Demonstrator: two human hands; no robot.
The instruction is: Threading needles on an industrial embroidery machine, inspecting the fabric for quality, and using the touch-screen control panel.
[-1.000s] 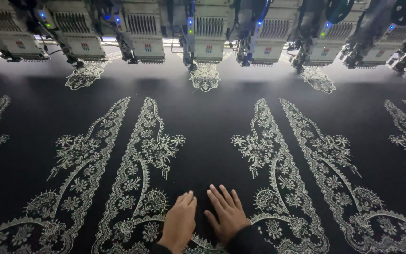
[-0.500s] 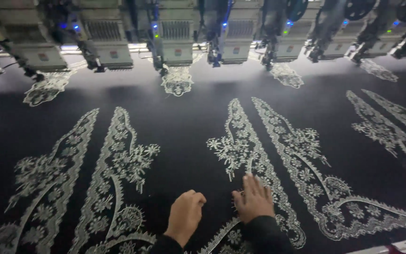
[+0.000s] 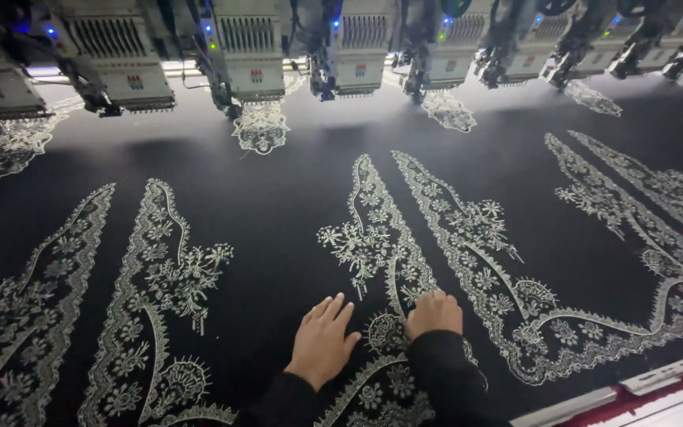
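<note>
Left hand (image 3: 323, 340) now spread flat, right hand (image 3: 435, 313) curled, embroidered black fabric (image 3: 278, 213) beneath both hands

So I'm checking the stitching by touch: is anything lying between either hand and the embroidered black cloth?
Nothing visible. The left hand lies flat on the black cloth, and the right hand rests curled on the white floral embroidery. The machine heads hang well beyond.

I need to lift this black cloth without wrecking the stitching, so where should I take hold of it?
Probably at the near edge of the black fabric, beside the white frame rail, pinching plain black cloth. It lies flat and taut, with the embroidery heads low over the far side, so come from your own side.
</note>
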